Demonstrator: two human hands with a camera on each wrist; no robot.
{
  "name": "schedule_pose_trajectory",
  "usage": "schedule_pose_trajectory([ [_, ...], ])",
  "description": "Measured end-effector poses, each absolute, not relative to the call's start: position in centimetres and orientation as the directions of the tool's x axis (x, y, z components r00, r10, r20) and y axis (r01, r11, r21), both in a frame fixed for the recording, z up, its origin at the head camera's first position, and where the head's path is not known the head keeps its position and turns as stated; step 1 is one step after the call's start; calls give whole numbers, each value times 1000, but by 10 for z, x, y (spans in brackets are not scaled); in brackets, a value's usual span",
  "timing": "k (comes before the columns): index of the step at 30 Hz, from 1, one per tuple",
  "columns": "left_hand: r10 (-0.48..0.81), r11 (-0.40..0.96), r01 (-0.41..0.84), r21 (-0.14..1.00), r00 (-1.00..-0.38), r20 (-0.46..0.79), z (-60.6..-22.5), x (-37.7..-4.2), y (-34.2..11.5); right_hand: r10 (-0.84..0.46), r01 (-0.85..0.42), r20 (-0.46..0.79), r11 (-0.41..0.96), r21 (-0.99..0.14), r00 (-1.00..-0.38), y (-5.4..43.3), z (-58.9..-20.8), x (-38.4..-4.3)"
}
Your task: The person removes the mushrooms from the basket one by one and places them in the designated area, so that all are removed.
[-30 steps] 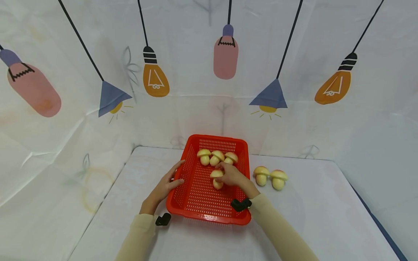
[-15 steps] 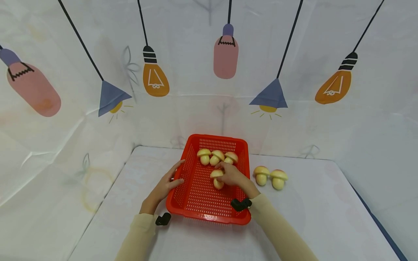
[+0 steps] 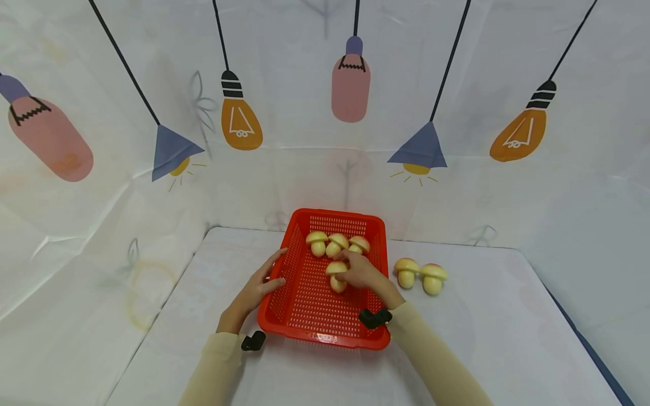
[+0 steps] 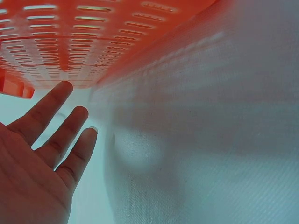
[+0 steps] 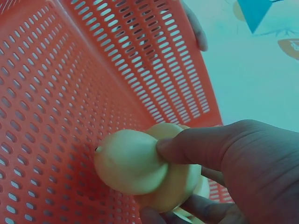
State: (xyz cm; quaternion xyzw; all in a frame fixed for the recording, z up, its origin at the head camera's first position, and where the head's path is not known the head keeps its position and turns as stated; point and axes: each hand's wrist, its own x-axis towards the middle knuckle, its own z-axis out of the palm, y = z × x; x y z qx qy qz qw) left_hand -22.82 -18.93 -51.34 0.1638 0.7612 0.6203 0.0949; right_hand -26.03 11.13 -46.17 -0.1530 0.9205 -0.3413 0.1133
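A red plastic basket (image 3: 304, 316) with slotted walls stands on the white table. My left hand (image 3: 256, 290) touches its left rim; in the left wrist view several straight fingers (image 4: 70, 133) extend beside and below the basket's wall. Inside the basket my right hand (image 3: 360, 273) pinches a toy mushroom (image 3: 335, 269) with a yellowish cap and pale stem. In the right wrist view the thumb lies against this mushroom (image 5: 131, 161) and the fingertips are partly hidden beneath it. Three similar mushrooms (image 3: 317, 243) sit in a row at the basket's back.
Just right of the basket, two more toy mushrooms (image 3: 406, 273) lie side by side on the table (image 3: 487, 327). Behind the table hangs a pale cloth backdrop (image 3: 304, 175) printed with lamps and bulbs.
The pinched mushroom has shifted very slightly within the basket, with the right hand still on it. The left hand and the other mushrooms look unmoved.
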Motion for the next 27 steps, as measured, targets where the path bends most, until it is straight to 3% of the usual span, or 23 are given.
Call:
schedule_pose_trajectory([
  [22,353,191,126,973,-934,52,-512,-227,-188,-372,-259,-5,655,-710,-928,118,-445,-259],
  [27,360,185,129,974,-931,55,-512,-227,-188,-348,-224,-14,634,-740,-937,123,-441,-259],
])
